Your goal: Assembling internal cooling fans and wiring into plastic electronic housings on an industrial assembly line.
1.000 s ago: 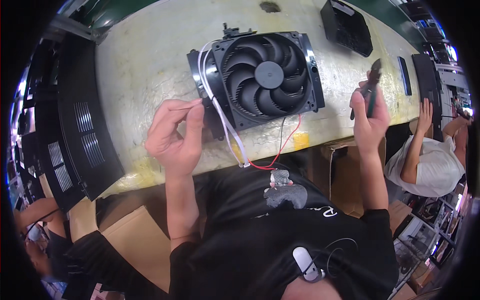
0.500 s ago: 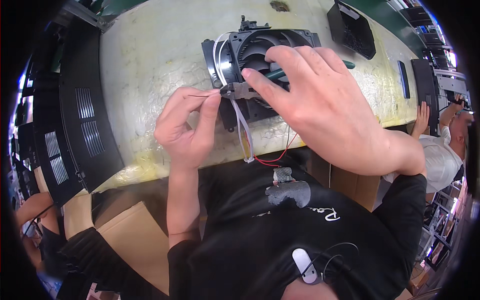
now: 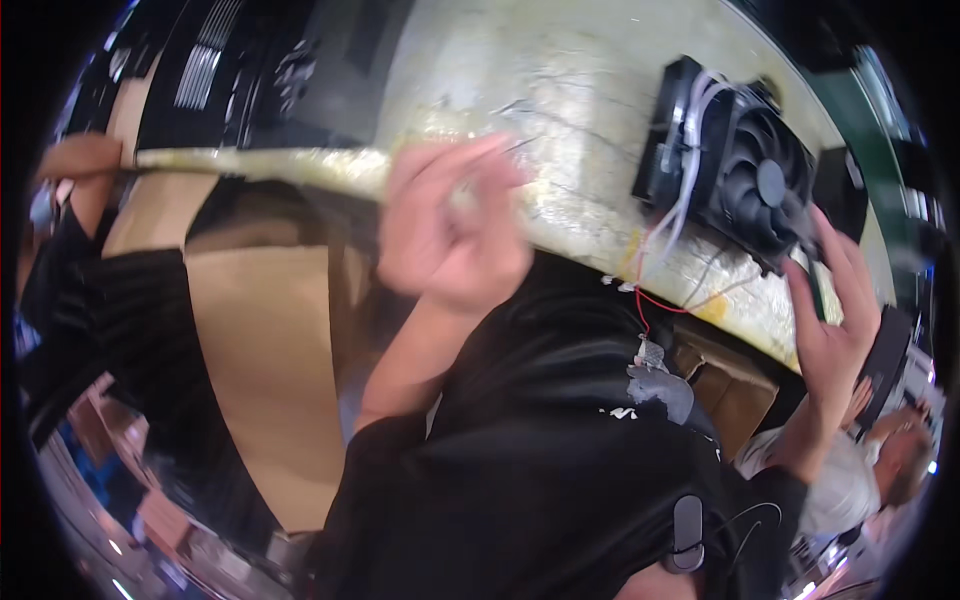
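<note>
Cutters (image 3: 817, 295) in the right hand (image 3: 835, 320) rest beside the black fan (image 3: 768, 182) on the worktop (image 3: 570, 80), no longer at the white cables (image 3: 690, 150), pausing work there; the left hand (image 3: 455, 225) swings away, fingers narrowed, its contents too blurred to tell.

I find the left hand (image 3: 455, 225) badly blurred and cannot establish whether it holds anything. The right hand (image 3: 838, 325) partly covers the pliers (image 3: 817, 295), themselves blurred, and the black box (image 3: 843, 190) beyond the fan (image 3: 768, 183) shows no clear detail. The upper edge cuts off the black panel (image 3: 345, 75); the white plugs (image 3: 627, 287) are too small for me to make out.
</note>
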Available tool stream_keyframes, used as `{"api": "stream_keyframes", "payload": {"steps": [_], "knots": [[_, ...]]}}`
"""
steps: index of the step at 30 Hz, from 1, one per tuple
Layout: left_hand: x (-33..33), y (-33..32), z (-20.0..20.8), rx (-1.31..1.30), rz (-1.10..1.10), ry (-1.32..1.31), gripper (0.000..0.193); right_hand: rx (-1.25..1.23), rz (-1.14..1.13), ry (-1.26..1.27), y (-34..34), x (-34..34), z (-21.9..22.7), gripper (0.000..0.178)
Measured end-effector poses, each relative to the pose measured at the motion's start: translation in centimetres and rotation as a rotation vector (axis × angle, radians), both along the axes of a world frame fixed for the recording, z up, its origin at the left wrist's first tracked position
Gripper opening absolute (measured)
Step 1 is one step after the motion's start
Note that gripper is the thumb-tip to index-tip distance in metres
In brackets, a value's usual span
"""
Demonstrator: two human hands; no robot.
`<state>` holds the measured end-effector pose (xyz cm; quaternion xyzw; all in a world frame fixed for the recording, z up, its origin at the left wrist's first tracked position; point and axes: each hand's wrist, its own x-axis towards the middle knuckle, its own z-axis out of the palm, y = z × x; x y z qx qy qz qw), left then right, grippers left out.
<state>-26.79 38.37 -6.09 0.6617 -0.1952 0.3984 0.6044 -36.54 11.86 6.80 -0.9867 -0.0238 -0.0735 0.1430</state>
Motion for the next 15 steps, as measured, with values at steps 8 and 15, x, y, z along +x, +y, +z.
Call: {"api": "stream_keyframes", "payload": {"steps": [8,15], "knots": [[-3.8,10.2,-15.7,0.567,0.250,0.711,0.014,-0.028,-0.512,-0.067,-13.7,-6.8,-10.8,0.039],[-3.0,10.5,-12.5,0.919,0.112,1.248,0.033,0.071,-0.313,-0.414,-9.5,-5.4,-7.9,0.046]]}}
